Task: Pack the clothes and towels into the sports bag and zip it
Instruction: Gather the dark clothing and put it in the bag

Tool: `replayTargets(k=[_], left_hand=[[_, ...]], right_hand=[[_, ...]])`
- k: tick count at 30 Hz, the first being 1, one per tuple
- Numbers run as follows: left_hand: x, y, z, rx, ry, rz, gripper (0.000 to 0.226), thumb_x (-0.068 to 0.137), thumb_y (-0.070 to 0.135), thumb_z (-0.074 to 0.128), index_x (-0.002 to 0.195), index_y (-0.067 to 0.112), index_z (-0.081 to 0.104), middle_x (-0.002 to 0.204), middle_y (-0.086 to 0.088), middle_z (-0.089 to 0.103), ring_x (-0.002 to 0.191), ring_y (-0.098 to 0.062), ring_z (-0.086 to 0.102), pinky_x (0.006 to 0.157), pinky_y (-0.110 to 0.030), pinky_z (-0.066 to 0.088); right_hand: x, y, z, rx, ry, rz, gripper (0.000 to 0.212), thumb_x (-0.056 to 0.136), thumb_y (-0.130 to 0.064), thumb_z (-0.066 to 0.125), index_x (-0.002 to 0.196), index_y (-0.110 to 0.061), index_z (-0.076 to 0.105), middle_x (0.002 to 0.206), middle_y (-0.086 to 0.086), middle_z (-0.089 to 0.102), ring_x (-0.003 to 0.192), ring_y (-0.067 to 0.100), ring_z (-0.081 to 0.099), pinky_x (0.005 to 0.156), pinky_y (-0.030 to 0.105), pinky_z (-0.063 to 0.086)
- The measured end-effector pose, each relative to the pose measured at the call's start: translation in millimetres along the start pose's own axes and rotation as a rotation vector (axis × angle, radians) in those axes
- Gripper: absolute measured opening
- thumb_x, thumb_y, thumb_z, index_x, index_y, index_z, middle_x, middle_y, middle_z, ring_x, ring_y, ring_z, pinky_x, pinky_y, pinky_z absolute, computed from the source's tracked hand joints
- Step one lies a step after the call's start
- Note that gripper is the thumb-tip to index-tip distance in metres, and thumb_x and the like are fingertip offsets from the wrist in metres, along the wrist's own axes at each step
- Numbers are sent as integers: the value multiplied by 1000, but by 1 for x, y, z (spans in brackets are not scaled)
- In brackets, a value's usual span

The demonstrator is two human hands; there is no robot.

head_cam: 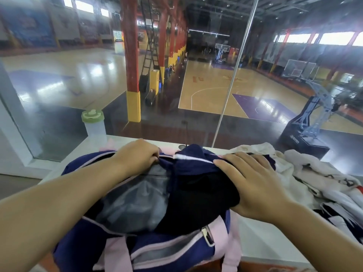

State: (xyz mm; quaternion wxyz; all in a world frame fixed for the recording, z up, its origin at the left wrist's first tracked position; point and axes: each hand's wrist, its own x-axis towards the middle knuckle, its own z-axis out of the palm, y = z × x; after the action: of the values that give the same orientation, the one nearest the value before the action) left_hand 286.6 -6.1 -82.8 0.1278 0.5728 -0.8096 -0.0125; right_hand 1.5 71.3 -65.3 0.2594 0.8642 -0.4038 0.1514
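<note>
Around: a clear bottle (94, 128) with a green lid stands far left on the white surface (261, 238), against the glass pane (59, 95) that looks onto a basketball court.
Right side: a loose pile of white clothes (306, 173) lies just beside the bag, spilling toward the near right.
Sports bag (172, 246): navy with pink trim, sitting at the near middle of the surface; its long axis runs left to right, and its unzipped opening faces up.
In the opening: a dark garment (200, 185) fills the right half — grey lining shows on the left.
Left hand (137, 156): fingers curled on the bag's far rim.
Right hand (253, 185): fingers straight, pressed flat on the dark garment.
Hands: apart, one on each side of the opening.
</note>
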Motion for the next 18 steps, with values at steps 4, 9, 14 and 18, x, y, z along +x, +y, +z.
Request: replayTargets(k=[4,9,14,18], left_hand=[[13,2,-26,-130,84,-64,15,85,30,62,86,19,72,87,2,70,85,-20,62,80,-33,49],[19,10,-47,-151,131,-32,14,85,28,63,86,18,73,85,3,70,81,-15,61,78,-31,48],[18,11,-56,-179,220,-23,13,86,27,63,86,18,73,82,4,69,78,-13,61,73,-27,44],[17,7,-65,-195,238,-4,11,86,25,64,86,18,72,82,5,68,78,-12,59,72,-26,40]], right_hand=[[22,-5,-16,29,-110,-203,66,60,-35,69,120,-17,49,115,2,62,99,28,59,76,42,48],[52,-26,-14,27,-310,-243,65,59,-47,67,115,-19,50,95,1,62,80,28,59,64,38,43],[81,-54,-18,130,-436,-195,64,60,-50,71,108,-20,42,94,3,60,81,29,58,66,36,43],[90,-74,-19,229,-563,-179,61,59,-51,73,102,-24,39,91,1,59,77,29,56,64,38,45]])
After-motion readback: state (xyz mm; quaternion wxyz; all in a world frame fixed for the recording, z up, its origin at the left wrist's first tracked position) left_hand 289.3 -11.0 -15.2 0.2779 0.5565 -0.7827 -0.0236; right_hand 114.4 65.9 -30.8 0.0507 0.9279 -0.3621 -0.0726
